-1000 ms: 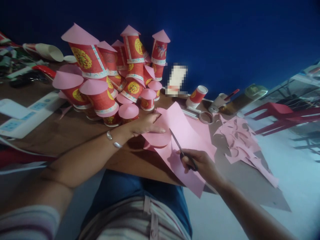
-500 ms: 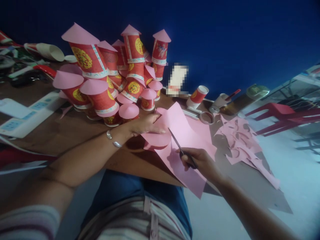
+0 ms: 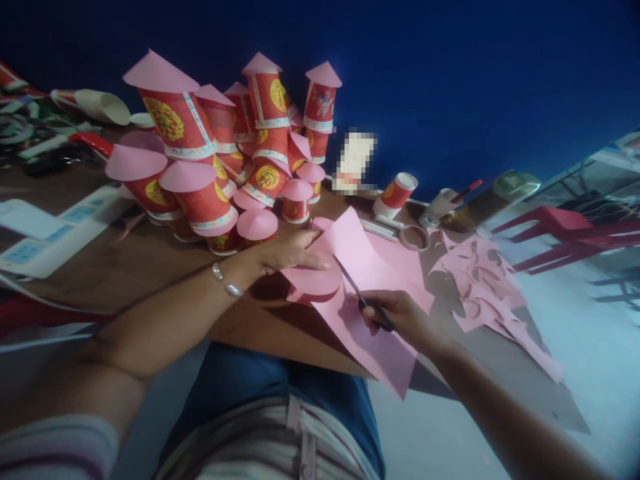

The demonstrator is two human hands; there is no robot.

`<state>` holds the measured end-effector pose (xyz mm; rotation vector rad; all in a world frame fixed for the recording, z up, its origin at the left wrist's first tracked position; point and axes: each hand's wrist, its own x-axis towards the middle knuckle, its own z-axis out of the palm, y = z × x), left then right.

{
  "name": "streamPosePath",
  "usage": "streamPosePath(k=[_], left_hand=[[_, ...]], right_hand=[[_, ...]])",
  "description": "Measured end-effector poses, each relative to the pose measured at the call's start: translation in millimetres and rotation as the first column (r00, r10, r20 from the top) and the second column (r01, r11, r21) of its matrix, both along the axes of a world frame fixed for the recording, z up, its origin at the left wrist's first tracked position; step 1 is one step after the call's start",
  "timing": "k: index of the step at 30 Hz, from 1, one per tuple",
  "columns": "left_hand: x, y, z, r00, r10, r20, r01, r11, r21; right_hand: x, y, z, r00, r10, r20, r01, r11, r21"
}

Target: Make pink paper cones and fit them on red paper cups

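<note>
My left hand (image 3: 299,255) is closed on a sheet of pink paper (image 3: 320,279), thumb on top and the other fingers mostly hidden. Its cut edge curves round on the near side. In my right hand (image 3: 387,310) is a pair of scissors (image 3: 351,280) with black handles. The blades point away and to the left, their tips at the paper close to my left thumb. One flap of the sheet stands up beyond the blades, and another hangs over the table's front edge. More pink paper lies beneath.
Red cups with pink paper cones (image 3: 197,190) stand stacked at the back left. Pink offcuts (image 3: 480,280) lie on the right. A roll of tape (image 3: 414,237), a red and white cup (image 3: 397,195) and a power strip (image 3: 65,230) are on the table. A red stool (image 3: 565,230) stands beyond.
The scissors' tips have shifted very slightly to the left along the paper. My left hand keeps the same hold.
</note>
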<state>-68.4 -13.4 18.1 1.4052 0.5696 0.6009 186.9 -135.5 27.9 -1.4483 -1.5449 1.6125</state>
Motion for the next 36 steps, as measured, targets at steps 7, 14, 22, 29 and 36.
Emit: streamPosePath(k=[7, 14, 22, 29, 36], left_hand=[[-2.0, 0.7, 3.9, 0.995, -0.08, -0.063, 0.076, 0.995, -0.06], [-1.0, 1.9, 1.8, 0.995, -0.082, -0.048, 0.081, 0.997, -0.017], [-2.0, 3.0, 1.8, 0.991, -0.108, -0.073, 0.108, 0.994, -0.011], [-3.3, 2.8, 6.0, 0.988, -0.095, -0.119, 0.096, 0.995, -0.002], [-2.8, 2.4, 3.0, 0.989, -0.096, -0.113, 0.087, 0.993, -0.084]], right_hand=[[5.5, 7.0, -1.8, 1.0, 0.028, 0.004, -0.028, 1.0, 0.014], [9.7, 9.8, 1.6, 0.997, 0.078, 0.016, -0.078, 0.997, 0.012], [8.0, 16.5, 5.0, 0.994, 0.1, -0.033, -0.101, 0.995, -0.026], [13.4, 20.9, -2.9, 0.993, 0.113, -0.028, -0.114, 0.993, -0.033], [19.4, 20.0, -10.8, 0.994, 0.104, -0.026, -0.104, 0.995, -0.008]])
